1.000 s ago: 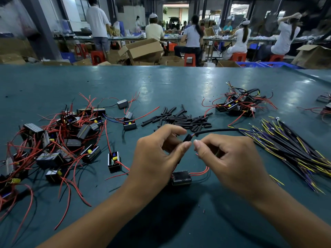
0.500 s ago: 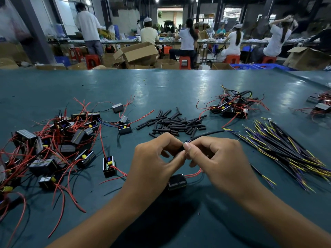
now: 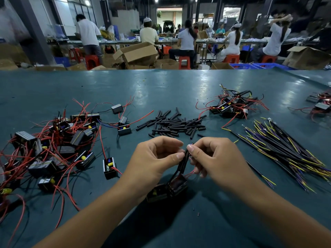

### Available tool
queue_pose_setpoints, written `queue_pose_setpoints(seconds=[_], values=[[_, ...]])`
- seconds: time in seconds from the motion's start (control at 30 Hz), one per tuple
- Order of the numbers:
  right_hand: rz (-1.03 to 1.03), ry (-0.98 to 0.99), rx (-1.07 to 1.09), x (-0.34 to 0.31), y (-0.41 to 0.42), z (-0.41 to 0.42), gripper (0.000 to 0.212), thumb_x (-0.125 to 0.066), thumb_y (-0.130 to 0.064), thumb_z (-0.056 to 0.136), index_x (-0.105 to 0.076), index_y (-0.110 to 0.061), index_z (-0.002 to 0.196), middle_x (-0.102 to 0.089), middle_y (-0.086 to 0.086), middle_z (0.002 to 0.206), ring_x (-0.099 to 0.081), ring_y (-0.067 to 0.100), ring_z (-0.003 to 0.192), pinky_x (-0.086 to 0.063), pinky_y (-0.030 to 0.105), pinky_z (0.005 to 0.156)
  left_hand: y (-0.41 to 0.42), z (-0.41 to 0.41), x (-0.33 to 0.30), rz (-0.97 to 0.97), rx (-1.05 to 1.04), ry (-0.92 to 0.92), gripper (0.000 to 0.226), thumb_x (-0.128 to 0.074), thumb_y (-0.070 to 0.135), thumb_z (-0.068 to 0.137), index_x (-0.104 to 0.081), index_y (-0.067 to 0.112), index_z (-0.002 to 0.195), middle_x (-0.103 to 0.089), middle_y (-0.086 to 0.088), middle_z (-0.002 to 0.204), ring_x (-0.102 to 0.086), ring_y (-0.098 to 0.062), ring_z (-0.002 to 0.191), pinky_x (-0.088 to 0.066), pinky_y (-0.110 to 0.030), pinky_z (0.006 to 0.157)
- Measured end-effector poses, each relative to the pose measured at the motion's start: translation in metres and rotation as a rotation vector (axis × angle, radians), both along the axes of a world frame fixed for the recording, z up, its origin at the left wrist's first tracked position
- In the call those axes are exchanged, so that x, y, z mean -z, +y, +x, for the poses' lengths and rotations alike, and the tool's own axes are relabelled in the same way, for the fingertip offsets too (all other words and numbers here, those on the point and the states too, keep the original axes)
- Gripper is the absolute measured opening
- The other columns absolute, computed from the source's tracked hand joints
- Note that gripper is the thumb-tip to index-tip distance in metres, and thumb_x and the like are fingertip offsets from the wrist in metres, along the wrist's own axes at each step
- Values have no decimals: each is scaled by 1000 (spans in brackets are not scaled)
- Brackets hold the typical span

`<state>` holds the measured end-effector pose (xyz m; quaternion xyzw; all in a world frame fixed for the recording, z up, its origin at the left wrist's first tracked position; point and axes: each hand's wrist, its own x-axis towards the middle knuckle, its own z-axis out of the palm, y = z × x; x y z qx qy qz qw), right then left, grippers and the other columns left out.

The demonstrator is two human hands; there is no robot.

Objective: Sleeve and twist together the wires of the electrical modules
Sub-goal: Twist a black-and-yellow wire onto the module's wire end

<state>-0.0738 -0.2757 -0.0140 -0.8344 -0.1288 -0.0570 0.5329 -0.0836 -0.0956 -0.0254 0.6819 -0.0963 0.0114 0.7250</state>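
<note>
My left hand (image 3: 154,158) and my right hand (image 3: 216,158) meet at the fingertips over the table's near middle. Both pinch a black sleeved wire (image 3: 182,162) that stands nearly upright between them. It runs down to a small black module (image 3: 176,187) hanging just under my hands, blurred, with a thin red wire beside it. A heap of short black sleeves (image 3: 172,124) lies beyond my hands. Loose modules with red wires (image 3: 59,140) spread to the left.
A bundle of black, yellow and purple wires (image 3: 283,149) lies to the right. A pile of modules with sleeved wires (image 3: 232,106) sits at the back right, more at the far right edge (image 3: 320,104). Seated workers and cardboard boxes (image 3: 138,52) are beyond the green table (image 3: 161,86).
The sleeved wire, which stretched out to the right, now stands upright between my fingertips. The module has lifted off the table and hangs under my hands.
</note>
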Motion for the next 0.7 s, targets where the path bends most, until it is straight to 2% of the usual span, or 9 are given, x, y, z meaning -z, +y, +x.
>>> queue_pose_setpoints(seconds=[0.17, 0.27, 0.4, 0.47, 0.57, 0.7], values=[[284, 176, -84, -6, 2, -4, 20, -69, -16, 91, -70, 0, 78, -69, 14, 64, -69, 28, 56, -53, 26, 50, 1, 1, -1, -42, -7, -66, 30, -79, 8, 71, -70, 1, 98, -76, -11, 88, -72, -16, 84, -56, -20, 79], [322, 205, -113, -9, 2, -6, 20, -73, -16, 86, -69, 2, 79, -69, 17, 65, -69, 27, 58, -54, 26, 53, 1, 1, -3, 12, -6, -124, 22, -78, 1, 76, -70, 2, 96, -76, -11, 87, -73, -16, 83, -56, -20, 77], [348, 207, -105, -11, 2, -4, 16, -69, -6, 89, -68, 3, 75, -68, 18, 62, -67, 26, 53, -53, 24, 50, 2, 1, -5, 87, -11, -181, 14, -75, -2, 82, -73, 8, 93, -77, -11, 87, -73, -17, 83, -57, -20, 77], [359, 200, -80, -12, 0, -2, 15, -67, -1, 90, -66, 5, 76, -67, 18, 61, -65, 24, 51, -51, 24, 48, 4, 2, -6, 159, -16, -232, 11, -73, 3, 88, -73, 13, 95, -78, -5, 88, -75, -17, 86, -57, -21, 79], [364, 165, -45, -15, -2, 2, 15, -66, 1, 89, -64, 7, 76, -65, 16, 57, -62, 20, 47, -49, 22, 45, 12, 6, -8, 299, -74, -307, 8, -68, 21, 89, -72, 24, 96, -77, 6, 88, -73, -12, 86, -57, -23, 79], [429, 67, 26, -27, -12, 10, 16, -63, 4, 89, -63, 5, 74, -62, 14, 54, -58, 17, 44, -48, 21, 42, 26, 16, -7, 390, -199, -301, 10, -62, 29, 87, -72, 30, 90, -75, 10, 84, -70, -13, 79, -58, -36, 76]])
